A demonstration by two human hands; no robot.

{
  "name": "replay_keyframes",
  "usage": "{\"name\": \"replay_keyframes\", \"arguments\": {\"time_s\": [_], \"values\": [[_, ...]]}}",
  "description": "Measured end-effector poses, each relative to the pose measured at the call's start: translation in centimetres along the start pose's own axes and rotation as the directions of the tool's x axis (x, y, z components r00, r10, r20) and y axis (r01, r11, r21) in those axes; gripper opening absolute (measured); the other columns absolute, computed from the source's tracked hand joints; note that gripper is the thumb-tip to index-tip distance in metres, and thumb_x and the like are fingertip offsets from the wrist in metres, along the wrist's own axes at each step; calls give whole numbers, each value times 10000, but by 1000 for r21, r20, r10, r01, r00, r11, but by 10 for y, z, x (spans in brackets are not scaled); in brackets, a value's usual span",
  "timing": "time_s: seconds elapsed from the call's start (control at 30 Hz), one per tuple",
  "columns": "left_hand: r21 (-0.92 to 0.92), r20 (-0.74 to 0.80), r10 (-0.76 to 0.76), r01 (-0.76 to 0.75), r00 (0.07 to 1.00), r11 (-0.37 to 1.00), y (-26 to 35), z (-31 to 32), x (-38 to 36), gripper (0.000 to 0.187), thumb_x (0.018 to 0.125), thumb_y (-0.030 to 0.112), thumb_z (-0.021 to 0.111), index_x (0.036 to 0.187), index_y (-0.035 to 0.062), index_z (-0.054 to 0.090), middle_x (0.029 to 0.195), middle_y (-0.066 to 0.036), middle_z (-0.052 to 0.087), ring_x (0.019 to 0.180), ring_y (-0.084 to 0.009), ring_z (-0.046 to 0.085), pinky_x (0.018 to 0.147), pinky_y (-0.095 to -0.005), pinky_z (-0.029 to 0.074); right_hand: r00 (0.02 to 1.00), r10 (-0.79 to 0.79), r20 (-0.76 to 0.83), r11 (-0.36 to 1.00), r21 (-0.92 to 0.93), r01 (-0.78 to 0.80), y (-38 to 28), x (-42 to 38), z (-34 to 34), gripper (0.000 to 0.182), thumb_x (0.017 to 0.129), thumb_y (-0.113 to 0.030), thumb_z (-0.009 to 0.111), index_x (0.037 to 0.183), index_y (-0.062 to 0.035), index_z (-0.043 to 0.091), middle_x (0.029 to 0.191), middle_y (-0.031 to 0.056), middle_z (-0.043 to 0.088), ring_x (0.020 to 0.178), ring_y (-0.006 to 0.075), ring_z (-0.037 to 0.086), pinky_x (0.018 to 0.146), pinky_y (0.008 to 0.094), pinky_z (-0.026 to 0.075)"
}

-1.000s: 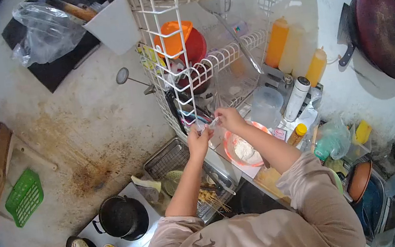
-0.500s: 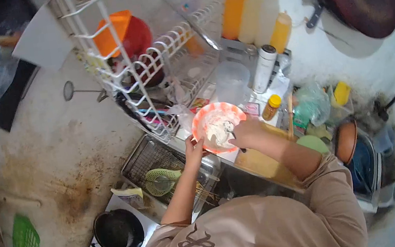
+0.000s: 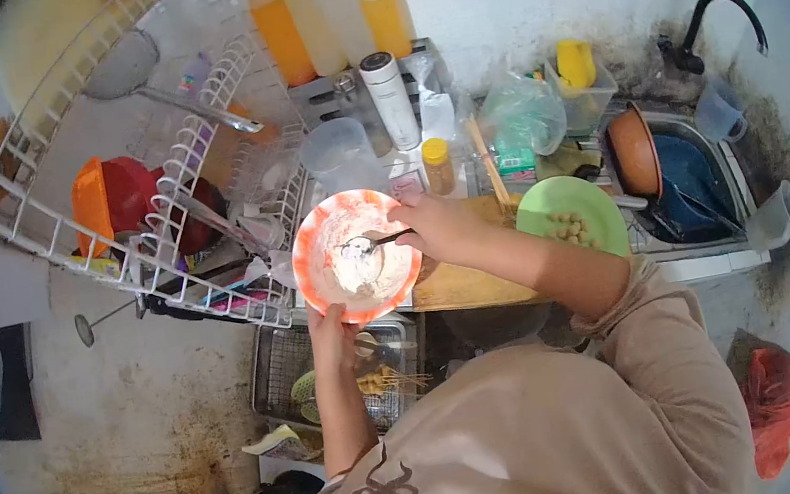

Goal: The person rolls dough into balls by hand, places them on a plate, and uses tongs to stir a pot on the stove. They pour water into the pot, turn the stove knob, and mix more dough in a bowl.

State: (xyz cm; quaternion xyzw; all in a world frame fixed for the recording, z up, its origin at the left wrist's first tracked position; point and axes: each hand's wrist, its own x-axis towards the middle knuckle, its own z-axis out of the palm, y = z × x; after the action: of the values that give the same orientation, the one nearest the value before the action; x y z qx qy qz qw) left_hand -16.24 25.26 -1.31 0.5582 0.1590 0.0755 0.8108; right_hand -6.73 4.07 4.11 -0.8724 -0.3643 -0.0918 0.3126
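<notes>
My left hand (image 3: pixel 331 337) grips the near-left rim of an orange-and-white bowl (image 3: pixel 303 265), its thumb over the edge. White powdery or pasty stuff (image 3: pixel 354 271) lies inside the bowl and coats its walls. From the right, my right hand (image 3: pixel 435 229) pinches the dark handle of a spoon (image 3: pixel 384 240), whose head is in the white stuff. Just beyond the bowl stand a translucent tub (image 3: pixel 342 156) and a yellow-capped jar (image 3: pixel 439 168). To the right, a green plate (image 3: pixel 539 204) with small pale pieces sits by a wooden cutting board (image 3: pixel 461 283).
A white wire rack (image 3: pixel 63 258) with dishes stands at left. Sauce bottles (image 3: pixel 283 40) and a white flask (image 3: pixel 390 101) line the back. The sink (image 3: pixel 682 171) with a brown pan (image 3: pixel 633 153) is at right. Below the counter sits a wire basket (image 3: pixel 275 365) with skewers.
The view has turned, so the sink and green plate show more fully. The bowl appears larger and nearer to me. More of the spoon's handle now shows beyond my right hand.
</notes>
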Motion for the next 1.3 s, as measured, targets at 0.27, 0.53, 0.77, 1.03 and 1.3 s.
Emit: {"name": "replay_keyframes", "arguments": {"time_s": [0.27,0.53,0.77,1.03,1.3], "values": [[3,-60,-10,10,998,1000,-3,-2,-48,556,726,-44,374,1261,69,271,1138,-144,463,891,-249,587,644,-314,552,962,247,114,923,-330,-198,48,-44,-27,336,759,-190,579,1090,-139,548,1054,60,521,1006,275,462,793,455,379],[-5,-160,-14,13,987,1000,-15,-12,-68,584,723,-52,357,1279,92,253,1184,-159,425,954,-282,561,647,-350,549,953,172,248,920,-386,-66,69,-55,41,311,738,-259,601,1045,-205,587,1017,-2,539,1018,227,436,761,572,285],[41,-189,-72,81,979,996,-12,-9,-89,586,740,-38,363,1294,124,262,1163,-125,464,938,-245,572,630,-320,544,959,242,148,836,-534,-129,67,-47,38,192,746,-213,570,924,-150,604,962,43,554,973,238,473,758,559,291],[107,-128,18,-4,992,994,-19,0,-93,599,718,-43,364,1285,82,219,1144,-149,439,904,-270,584,639,-363,558,974,146,174,986,-100,-130,52,-39,-10,219,776,-153,551,978,-81,595,942,113,569,926,317,526,774,435,412],[167,-114,-26,45,993,985,-22,12,-88,609,721,-52,356,1294,91,205,1164,-155,415,945,-290,565,664,-398,556,964,180,195,983,-66,-170,60,-54,-35,217,752,-148,578,950,-61,605,896,130,587,854,319,552,760,390,436]]}}
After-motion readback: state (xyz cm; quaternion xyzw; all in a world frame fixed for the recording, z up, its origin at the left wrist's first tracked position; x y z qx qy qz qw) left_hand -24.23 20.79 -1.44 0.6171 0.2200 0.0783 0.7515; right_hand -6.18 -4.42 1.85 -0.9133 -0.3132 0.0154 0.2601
